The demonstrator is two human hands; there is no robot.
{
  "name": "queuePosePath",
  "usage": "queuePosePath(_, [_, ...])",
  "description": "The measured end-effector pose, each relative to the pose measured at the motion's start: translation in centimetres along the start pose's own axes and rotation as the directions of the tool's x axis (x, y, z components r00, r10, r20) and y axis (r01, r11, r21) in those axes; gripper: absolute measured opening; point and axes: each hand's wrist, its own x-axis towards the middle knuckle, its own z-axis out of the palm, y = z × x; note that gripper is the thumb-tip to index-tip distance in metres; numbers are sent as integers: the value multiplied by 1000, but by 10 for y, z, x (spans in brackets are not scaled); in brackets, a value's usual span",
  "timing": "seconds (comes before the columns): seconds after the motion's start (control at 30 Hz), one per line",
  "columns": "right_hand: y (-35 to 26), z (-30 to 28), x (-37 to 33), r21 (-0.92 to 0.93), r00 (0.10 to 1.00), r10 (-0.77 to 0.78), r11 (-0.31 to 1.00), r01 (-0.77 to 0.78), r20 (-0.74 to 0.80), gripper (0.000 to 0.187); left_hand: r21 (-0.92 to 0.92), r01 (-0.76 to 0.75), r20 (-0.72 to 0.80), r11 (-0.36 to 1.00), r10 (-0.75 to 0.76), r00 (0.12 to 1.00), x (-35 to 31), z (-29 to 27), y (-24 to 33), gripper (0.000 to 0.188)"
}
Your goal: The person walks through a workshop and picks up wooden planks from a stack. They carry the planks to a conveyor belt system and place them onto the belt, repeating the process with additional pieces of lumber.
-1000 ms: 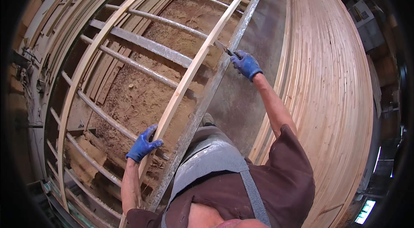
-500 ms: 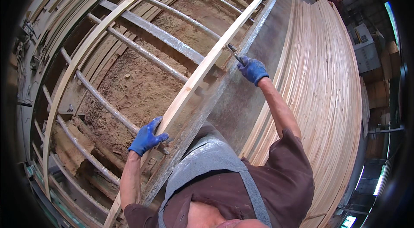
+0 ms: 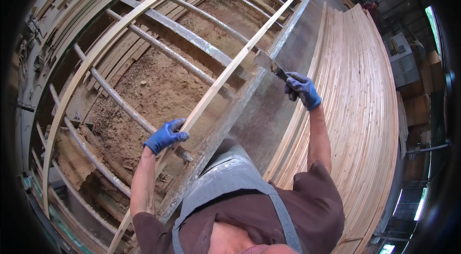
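Observation:
My left hand (image 3: 167, 136), in a blue coated glove, is closed around a long pale wooden strip (image 3: 222, 79) near its close end. The strip runs away from me across the metal rollers toward the far end. My right hand (image 3: 302, 90), gloved in the same blue, grips a putty knife (image 3: 268, 63) by its dark handle. The knife's flat, smeared blade points left toward the strip, with its tip close to the strip's right side. Whether the tip touches the wood I cannot tell.
A worn metal rail (image 3: 230, 118) lies between me and the rollers (image 3: 126, 105). Sawdust (image 3: 139, 74) covers the ground under them. Another strip (image 3: 91, 59) rests at the left. To my right is a broad stack of boards (image 3: 350, 95). A person (image 3: 370, 8) stands at the far right.
My right hand has drawn back rightward and slightly nearer with the putty knife, whose blade now shows its flat face. The held strip looks narrower, as if tipped. My left hand stays on it.

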Motion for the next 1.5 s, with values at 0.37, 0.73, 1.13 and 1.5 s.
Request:
queuePosePath(0.37, [79,-2,60,222,970,31,975,24,-243,34,-15,86,65,996,-85,994,0,1,19,58])
queuePosePath(0.73, [127,11,161,397,976,126,917,-47,-175,31,-310,187,139,932,-150,979,6,-13,24,70])
queuePosePath(1.13, [112,18,179,324,976,102,945,-35,-190,31,-360,234,188,903,-175,966,12,-24,24,72])
queuePosePath(1.5, [108,19,162,252,994,15,968,11,-105,27,-347,237,195,908,-178,965,10,-27,19,67])
